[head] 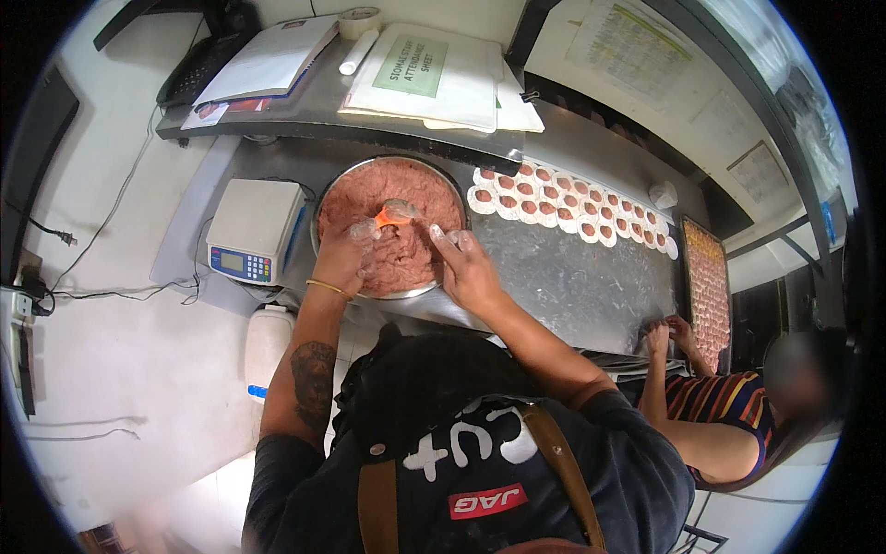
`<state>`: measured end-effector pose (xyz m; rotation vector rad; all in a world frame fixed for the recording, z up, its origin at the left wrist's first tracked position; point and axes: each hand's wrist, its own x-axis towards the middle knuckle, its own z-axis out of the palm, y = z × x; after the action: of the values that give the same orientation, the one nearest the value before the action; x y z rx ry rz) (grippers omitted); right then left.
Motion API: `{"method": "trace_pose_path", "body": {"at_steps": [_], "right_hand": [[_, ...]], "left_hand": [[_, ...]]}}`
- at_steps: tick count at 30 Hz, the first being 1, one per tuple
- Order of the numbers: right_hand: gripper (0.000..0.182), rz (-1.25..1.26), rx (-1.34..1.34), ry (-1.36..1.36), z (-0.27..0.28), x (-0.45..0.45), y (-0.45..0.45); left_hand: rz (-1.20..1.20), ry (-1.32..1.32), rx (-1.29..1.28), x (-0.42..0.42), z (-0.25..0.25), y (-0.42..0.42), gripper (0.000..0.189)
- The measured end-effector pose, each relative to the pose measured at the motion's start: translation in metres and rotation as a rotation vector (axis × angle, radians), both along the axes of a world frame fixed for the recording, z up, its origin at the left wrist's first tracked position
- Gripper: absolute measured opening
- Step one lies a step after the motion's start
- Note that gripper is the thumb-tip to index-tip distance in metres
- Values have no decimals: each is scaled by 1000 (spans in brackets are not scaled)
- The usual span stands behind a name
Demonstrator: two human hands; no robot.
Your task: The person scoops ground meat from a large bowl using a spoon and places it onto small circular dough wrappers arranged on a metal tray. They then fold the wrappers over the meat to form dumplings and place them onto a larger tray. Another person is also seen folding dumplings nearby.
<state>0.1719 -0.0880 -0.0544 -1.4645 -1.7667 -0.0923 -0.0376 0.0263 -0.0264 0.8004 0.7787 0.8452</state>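
Note:
A wide round metal bowl (462,208) in front of me is full of pink ground meat mixture (374,183). Over its left part, my left hand (345,255) grips an orange-handled utensil (392,217), whose broad, shiny head rests on the meat. Part of the handle is hidden in the fingers. At the bowl's right rim is my right hand (465,266), with thumb and fingers apart and nothing visible between them. The fingertips of both hands look whitish. Rows of round pale wrappers (567,201), most with a small portion of meat, lie to the right.
A digital scale (255,228) stands left of the bowl on the metal table (554,277). Above the table's back, a shelf (304,118) holds papers and tape. To the right are a filled tray (706,298) and a co-worker's hands (668,336) at the table edge.

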Motion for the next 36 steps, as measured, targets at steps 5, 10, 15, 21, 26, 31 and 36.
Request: {"method": "trace_pose_path", "body": {"at_steps": [5, 10, 15, 21, 26, 31, 36], "right_hand": [[53, -22, -89, 81, -19, 17, -10], [53, -29, -190, 50, 20, -3, 2], [54, 30, -150, 15, 34, -15, -9], [49, -69, -272, 4, 57, 10, -27], [43, -37, -314, -38, 73, 4, -20], [38, -53, -330, -115, 66, 6, -17], [31, -141, -568, -176, 89, 1, -11]], "left_hand": [[2, -181, -158, -11, -13, -4, 20], [61, 473, 772, -2, -17, -10, 19], [42, 851, 838, 3, 6, -3, 21], [49, 863, 882, -1, 7, -5, 21], [5, 841, 948, 1, 6, -8, 21], [-103, 851, 1029, 4, 9, -11, 21], [-176, 861, 1111, 1, 21, -24, 16]]}}
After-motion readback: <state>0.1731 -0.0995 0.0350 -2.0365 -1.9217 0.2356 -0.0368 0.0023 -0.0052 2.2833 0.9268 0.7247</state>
